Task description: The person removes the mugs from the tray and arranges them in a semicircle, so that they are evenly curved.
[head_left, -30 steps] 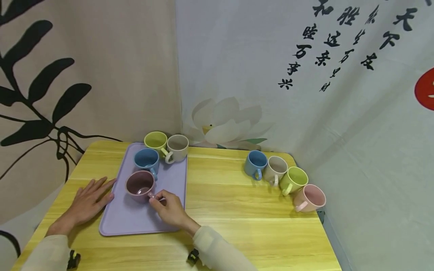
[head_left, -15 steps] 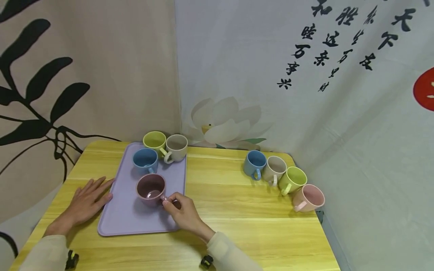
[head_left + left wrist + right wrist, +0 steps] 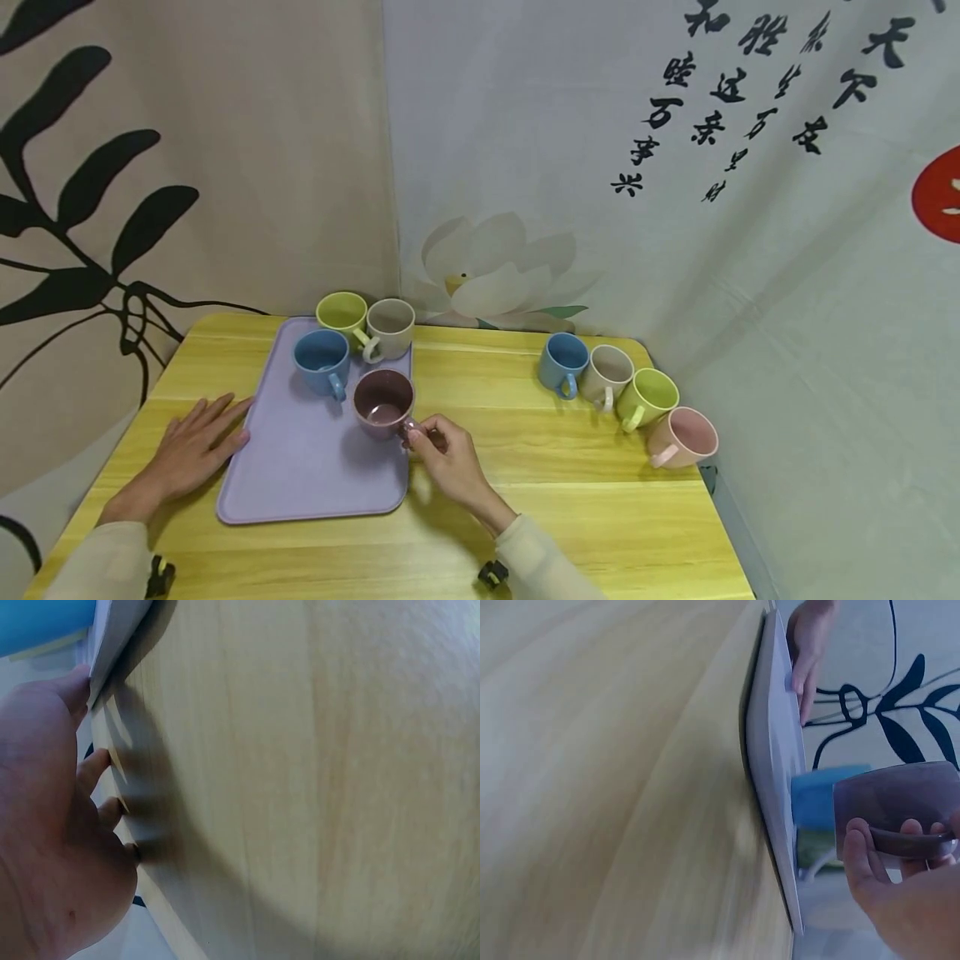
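Note:
A dark mauve mug point(image 3: 383, 405) hangs above the right side of the lilac tray point(image 3: 315, 483); the right wrist view shows a gap between mug and tray. My right hand point(image 3: 453, 460) pinches its handle point(image 3: 907, 843). On the tray's left edge rest the fingertips of my left hand point(image 3: 193, 446), the fingers straight and spread; in the left wrist view that hand point(image 3: 56, 817) touches the tray's rim and the table. Farther back on the tray stand a blue mug point(image 3: 322, 360), a yellow-green mug point(image 3: 342, 317) and a grey-beige mug point(image 3: 390, 329).
At the right of the wooden table point(image 3: 480, 433) stands a slanting row of mugs: blue point(image 3: 564, 363), beige point(image 3: 609, 375), yellow-green point(image 3: 649, 398) and pink point(image 3: 684, 437). The pink one is close to the table's right edge. A printed cloth point(image 3: 495, 150) hangs behind.
My right hand has lifted the mauve mug off its place before the blue mug and carried it right. The left hand stays on the tray's edge.

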`<action>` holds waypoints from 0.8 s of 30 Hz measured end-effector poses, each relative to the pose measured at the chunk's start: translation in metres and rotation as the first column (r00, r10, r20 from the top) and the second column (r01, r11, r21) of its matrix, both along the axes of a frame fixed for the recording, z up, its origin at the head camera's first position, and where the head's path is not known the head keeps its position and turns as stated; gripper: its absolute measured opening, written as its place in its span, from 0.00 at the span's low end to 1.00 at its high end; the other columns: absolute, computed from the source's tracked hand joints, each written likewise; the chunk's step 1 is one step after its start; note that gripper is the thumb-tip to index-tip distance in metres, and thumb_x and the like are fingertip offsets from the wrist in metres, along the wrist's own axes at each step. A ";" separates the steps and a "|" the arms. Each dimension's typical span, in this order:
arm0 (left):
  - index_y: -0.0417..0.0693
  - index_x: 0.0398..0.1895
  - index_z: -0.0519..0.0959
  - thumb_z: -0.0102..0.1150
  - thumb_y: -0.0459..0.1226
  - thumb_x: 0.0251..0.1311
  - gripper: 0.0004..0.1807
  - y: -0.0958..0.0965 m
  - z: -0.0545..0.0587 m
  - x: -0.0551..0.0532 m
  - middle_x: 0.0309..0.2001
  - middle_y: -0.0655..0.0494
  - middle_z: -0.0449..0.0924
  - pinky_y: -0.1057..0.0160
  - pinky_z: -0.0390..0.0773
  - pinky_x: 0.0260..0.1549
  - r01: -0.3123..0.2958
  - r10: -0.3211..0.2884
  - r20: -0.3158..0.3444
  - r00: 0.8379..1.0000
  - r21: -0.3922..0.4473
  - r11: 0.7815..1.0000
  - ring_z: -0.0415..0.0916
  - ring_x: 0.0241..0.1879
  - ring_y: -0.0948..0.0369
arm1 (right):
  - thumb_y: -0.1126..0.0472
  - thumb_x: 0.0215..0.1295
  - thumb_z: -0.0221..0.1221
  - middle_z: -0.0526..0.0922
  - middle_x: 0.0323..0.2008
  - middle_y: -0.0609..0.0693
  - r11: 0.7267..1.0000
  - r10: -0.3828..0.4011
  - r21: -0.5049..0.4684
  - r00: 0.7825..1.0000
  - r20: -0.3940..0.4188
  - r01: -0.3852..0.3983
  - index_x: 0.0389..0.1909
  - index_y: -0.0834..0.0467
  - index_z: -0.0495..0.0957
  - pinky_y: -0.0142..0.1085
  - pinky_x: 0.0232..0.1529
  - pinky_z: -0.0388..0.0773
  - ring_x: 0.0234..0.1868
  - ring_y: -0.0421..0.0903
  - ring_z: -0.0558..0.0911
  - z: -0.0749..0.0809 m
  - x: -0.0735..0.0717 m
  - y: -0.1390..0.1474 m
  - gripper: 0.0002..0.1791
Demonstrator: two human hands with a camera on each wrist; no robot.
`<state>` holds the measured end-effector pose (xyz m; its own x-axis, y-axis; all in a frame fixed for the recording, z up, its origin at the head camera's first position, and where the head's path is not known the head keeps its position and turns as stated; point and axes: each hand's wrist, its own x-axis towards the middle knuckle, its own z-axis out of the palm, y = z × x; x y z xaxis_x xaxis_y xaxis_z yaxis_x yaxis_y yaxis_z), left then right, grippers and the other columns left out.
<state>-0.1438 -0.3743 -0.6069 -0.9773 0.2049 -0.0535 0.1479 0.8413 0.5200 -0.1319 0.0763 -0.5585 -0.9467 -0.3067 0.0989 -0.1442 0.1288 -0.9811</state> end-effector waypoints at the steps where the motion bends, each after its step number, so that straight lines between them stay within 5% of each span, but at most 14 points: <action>1: 0.52 0.93 0.55 0.47 0.54 0.90 0.38 0.000 0.000 0.000 0.88 0.21 0.48 0.08 0.34 0.75 0.000 0.000 0.000 1.000 -0.003 1.000 0.37 0.85 0.14 | 0.60 0.86 0.62 0.92 0.49 0.74 1.000 -0.009 -0.009 1.000 -0.005 0.009 0.47 0.69 0.83 0.39 0.56 0.94 0.46 0.39 0.94 0.000 -0.001 0.004 0.13; 4: 0.52 0.93 0.56 0.47 0.54 0.90 0.38 0.001 -0.001 -0.001 0.88 0.21 0.49 0.08 0.36 0.74 -0.001 0.001 -0.005 1.000 -0.012 1.000 0.39 0.85 0.14 | 0.61 0.86 0.62 0.90 0.50 0.77 0.999 -0.038 -0.031 0.999 -0.015 0.037 0.48 0.70 0.83 0.44 0.57 0.94 0.44 0.32 0.91 -0.001 -0.004 0.014 0.13; 14: 0.52 0.93 0.56 0.49 0.53 0.90 0.37 0.002 0.001 0.000 0.87 0.20 0.51 0.08 0.39 0.74 0.001 -0.001 -0.029 1.000 -0.009 1.000 0.40 0.85 0.14 | 0.62 0.87 0.60 0.90 0.50 0.77 0.990 -0.128 -0.060 0.992 -0.016 0.127 0.51 0.75 0.81 0.56 0.61 0.92 0.45 0.39 0.93 -0.007 -0.018 0.052 0.15; 24: 0.52 0.93 0.55 0.47 0.54 0.90 0.38 0.000 -0.002 0.000 0.88 0.20 0.48 0.08 0.35 0.75 0.007 -0.007 -0.005 1.000 -0.001 1.000 0.38 0.85 0.14 | 0.66 0.85 0.61 0.88 0.44 0.78 0.959 -0.272 -0.091 0.962 -0.020 0.269 0.46 0.76 0.80 0.49 0.56 0.95 0.42 0.44 0.95 -0.016 -0.037 0.083 0.13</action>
<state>-0.1435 -0.3740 -0.6086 -0.9762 0.2116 -0.0485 0.1565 0.8408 0.5183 -0.1690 0.1594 -0.5743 -0.9889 -0.0289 0.1455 -0.1474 0.0825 -0.9856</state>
